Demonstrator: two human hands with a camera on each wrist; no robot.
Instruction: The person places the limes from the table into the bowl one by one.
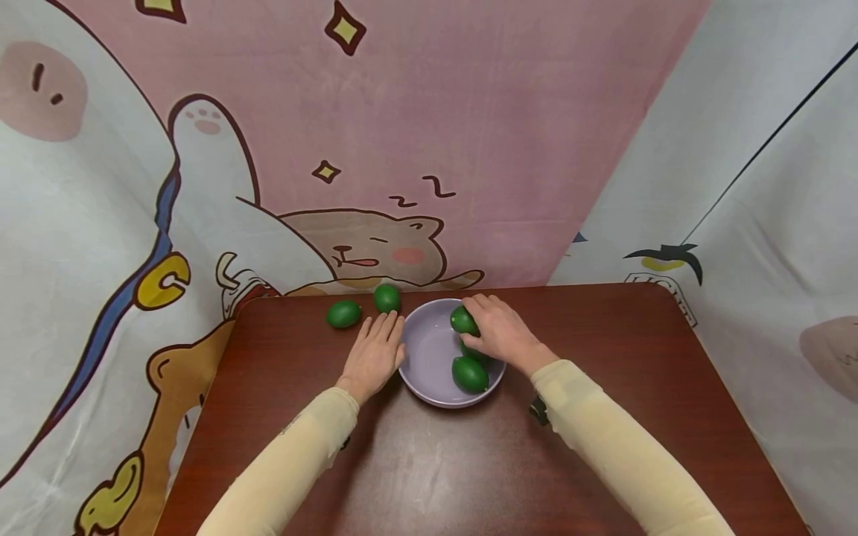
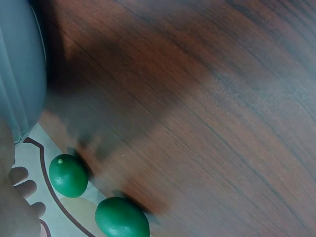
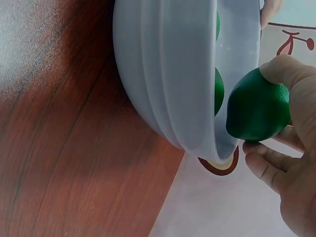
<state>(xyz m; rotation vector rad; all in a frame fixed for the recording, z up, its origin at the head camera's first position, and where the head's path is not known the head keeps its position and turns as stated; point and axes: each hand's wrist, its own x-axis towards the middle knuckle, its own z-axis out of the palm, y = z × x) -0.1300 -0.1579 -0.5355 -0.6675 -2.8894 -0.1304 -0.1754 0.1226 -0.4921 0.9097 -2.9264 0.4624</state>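
Note:
A light purple bowl (image 1: 429, 346) stands on the table between both hands. With fingers and thumb, my right hand (image 1: 501, 331) grips a green lime (image 1: 462, 320) at the bowl's right far rim; the right wrist view shows this lime (image 3: 259, 106) at the bowl's opening. Inside the bowl lie a lime (image 1: 470, 374) at the near right and another lime (image 1: 473, 350), partly hidden by the hand. My left hand (image 1: 375, 353) lies along the bowl's left rim, fingers fairly straight and holding nothing. Beyond it, two limes (image 1: 344, 314) (image 1: 386, 298) rest on the table.
The brown wooden table (image 1: 429, 476) ends at its back edge against a pink and white cartoon-printed cloth (image 1: 509, 149). Both loose limes sit near that back edge, left of the bowl. More printed cloth hangs at the left and right sides.

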